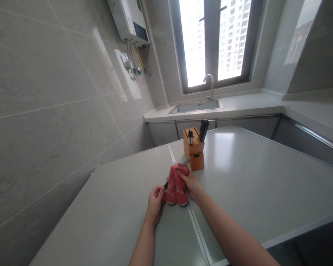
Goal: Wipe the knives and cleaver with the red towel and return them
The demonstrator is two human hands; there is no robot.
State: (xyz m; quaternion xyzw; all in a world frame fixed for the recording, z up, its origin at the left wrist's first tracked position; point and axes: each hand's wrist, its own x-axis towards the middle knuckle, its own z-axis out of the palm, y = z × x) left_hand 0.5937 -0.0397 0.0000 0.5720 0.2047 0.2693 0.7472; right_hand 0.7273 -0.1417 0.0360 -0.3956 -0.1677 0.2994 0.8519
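My left hand [155, 197] is closed around the dark handle of a knife [187, 161], whose blade tip pokes out past a red cloth [175, 190]. Folded over the middle of the blade, the cloth hangs down in two flaps. My right hand [189, 181] grips the cloth from the right side, thumb on top, with the blade inside it. Most of the blade is hidden by the cloth. Just behind stands a wooden knife block [195, 149], holding a black-handled knife [203, 130] and a smaller tool with a black and silver handle [190, 136].
The pale table [122, 207] has a seam strip running through its middle. Beyond it are a counter with a sink [195, 107], a curved faucet [210, 87] and a window. A water heater [129, 22] hangs on the tiled wall at the left.
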